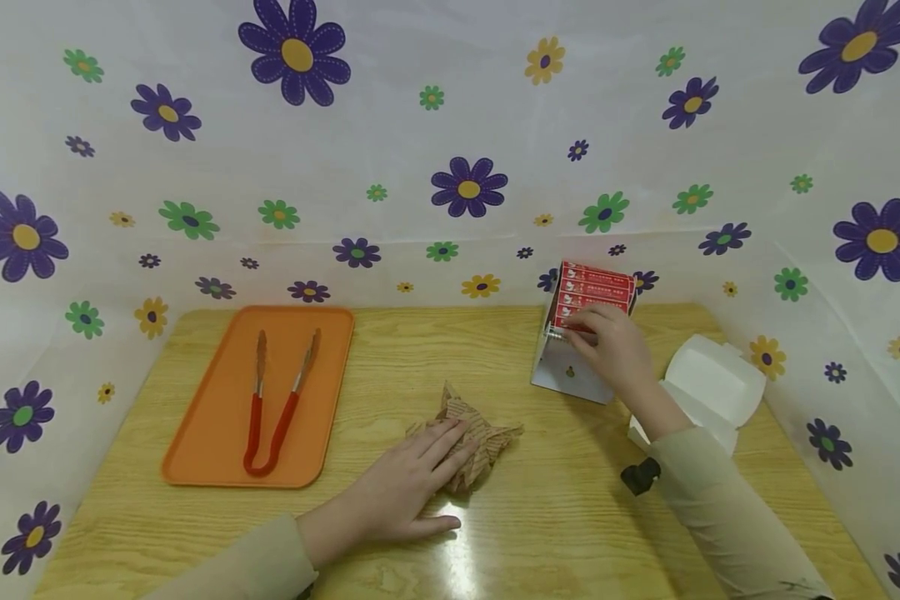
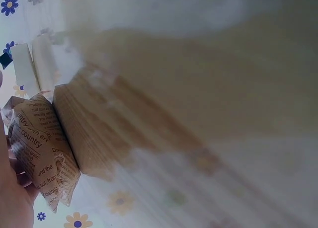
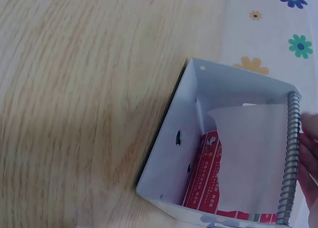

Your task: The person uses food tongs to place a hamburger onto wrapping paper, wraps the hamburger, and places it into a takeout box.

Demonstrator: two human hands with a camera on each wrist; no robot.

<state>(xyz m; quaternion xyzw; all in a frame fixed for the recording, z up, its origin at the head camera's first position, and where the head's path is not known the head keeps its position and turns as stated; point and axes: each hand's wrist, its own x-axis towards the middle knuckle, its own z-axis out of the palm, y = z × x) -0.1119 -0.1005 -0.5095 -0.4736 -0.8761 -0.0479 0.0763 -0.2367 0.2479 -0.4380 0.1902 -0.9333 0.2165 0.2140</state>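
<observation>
- Right hand laid on the front of the metal holder, fingers curled over the red boxes stacked in it; whether pinching one or only touching, cannot tell.
- Fingertips just beside the holder's coiled spring bar in the right wrist view, with a sheet of white paper standing inside over the red print.
- Holder at the far right of the wooden table, close to the back edge, tilted back, box stack leaning away from the person.
- Left hand flat and relaxed, fingers straight, resting on the crumpled brown printed paper, nothing gripped.
- Crumpled paper well to the left of the holder and nearer the person, lying roughly left to right; left hand far closer to it than the right.
- Right forearm reaching forward from the near right, wrist bent slightly down onto the holder.
- White foam box just to the right of the holder, under the right forearm.
- Orange tray far to the left of the holder, with red-handled tongs lying on it, handles toward the person.
</observation>
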